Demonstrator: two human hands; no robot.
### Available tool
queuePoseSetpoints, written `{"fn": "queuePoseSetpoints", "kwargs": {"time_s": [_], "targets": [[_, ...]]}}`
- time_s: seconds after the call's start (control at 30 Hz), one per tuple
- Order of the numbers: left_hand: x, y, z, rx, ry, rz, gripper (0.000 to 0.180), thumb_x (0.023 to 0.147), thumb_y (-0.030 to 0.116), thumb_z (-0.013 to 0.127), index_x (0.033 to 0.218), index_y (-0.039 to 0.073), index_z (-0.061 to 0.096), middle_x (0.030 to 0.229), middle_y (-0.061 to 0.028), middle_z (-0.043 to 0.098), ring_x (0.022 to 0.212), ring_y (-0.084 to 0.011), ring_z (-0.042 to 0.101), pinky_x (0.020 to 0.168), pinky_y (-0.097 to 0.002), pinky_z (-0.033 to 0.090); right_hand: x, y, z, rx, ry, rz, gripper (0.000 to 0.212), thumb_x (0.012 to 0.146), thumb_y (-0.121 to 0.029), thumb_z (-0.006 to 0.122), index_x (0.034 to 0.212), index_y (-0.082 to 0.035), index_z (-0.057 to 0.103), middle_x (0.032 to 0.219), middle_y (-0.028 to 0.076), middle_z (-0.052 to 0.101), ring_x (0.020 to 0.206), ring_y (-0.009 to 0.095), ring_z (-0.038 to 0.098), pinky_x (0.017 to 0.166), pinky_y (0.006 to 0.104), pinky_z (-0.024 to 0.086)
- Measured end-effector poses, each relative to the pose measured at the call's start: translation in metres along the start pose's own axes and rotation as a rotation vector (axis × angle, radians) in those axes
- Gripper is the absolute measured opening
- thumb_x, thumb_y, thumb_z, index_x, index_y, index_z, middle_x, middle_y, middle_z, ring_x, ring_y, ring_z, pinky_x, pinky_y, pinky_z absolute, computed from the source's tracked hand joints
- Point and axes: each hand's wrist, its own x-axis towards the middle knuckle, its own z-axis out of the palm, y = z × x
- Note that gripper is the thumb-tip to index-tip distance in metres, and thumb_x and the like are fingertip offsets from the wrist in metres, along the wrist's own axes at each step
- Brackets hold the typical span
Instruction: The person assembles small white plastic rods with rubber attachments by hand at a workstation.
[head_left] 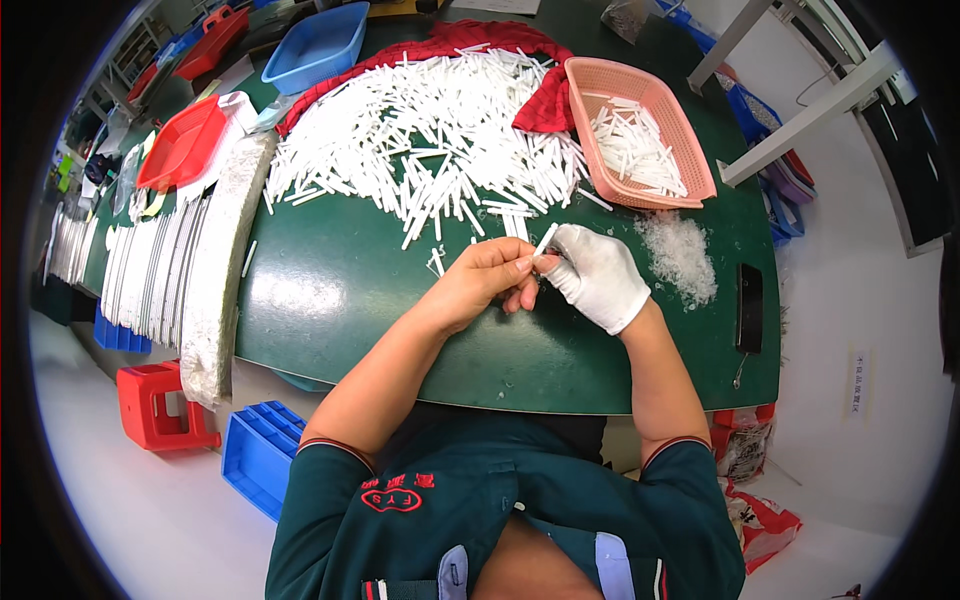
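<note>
A short white stick [546,239] is held upright at a slant between my two hands over the near part of the green table. My right hand [600,276], in a white glove, pinches it between thumb and fingers. My bare left hand [487,276] is closed, with thumb and fingertips at the stick's lower end; the exact grip there is partly hidden. Just beyond my hands lies a big heap of similar white sticks [400,130], with a few stray sticks [514,222] at its near edge. More sticks [636,150] lie inside a peach plastic basket [703,188] at the right.
A red checked cloth [545,106] lies under and behind the heap. Clear scraps [680,258] and a black phone-like object [749,308] lie at the right. A long pale block [225,265] edges the left side, by a red tray [185,143]. A blue tray [318,48] stands at the back.
</note>
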Motion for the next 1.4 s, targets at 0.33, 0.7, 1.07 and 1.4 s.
{"fn": "queuePoseSetpoints", "kwargs": {"time_s": [0.33,0.7,1.07,1.4], "targets": [[0.003,-0.005,-0.002,0.093,0.007,0.033,0.025,0.097,0.020,0.045,0.102,0.000,0.059,0.070,-0.0018,0.058,0.058,-0.0064,0.047,0.057,-0.0191,0.039,-0.002,0.008,-0.002,0.223,-0.125,0.057,0.036,0.091,-0.036,0.053,0.079,-0.003,0.059,0.067,0.014,0.057,0.066,0.028,0.060,0.060,0.0343,0.046],[0.001,0.000,-0.002,-0.141,-0.048,-0.080,0.019,0.095,0.017,0.046,0.102,0.001,0.056,0.076,-0.0044,0.059,0.064,-0.0091,0.050,0.060,-0.0210,0.041,0.005,0.015,-0.011,0.913,-0.018,0.406,0.024,0.089,-0.023,0.062,0.098,-0.001,0.059,0.074,-0.002,0.051,0.063,0.004,0.042,0.053,0.0187,0.034],[0.001,0.001,0.000,-0.091,-0.121,-0.106,0.020,0.091,0.009,0.051,0.107,-0.002,0.055,0.079,-0.0056,0.060,0.068,-0.0100,0.053,0.063,-0.0228,0.043,0.005,0.014,-0.009,0.813,0.128,0.444,0.018,0.084,-0.012,0.067,0.091,0.003,0.061,0.085,0.004,0.061,0.079,0.009,0.054,0.073,0.0218,0.044],[0.001,0.003,0.000,-0.088,-0.115,-0.106,0.017,0.092,0.010,0.049,0.102,-0.002,0.056,0.077,-0.0059,0.061,0.065,-0.0097,0.053,0.061,-0.0219,0.043,0.005,0.013,-0.010,0.730,0.126,0.425,0.018,0.083,-0.013,0.068,0.088,0.003,0.060,0.082,0.003,0.059,0.077,0.008,0.052,0.071,0.0220,0.043]]}}
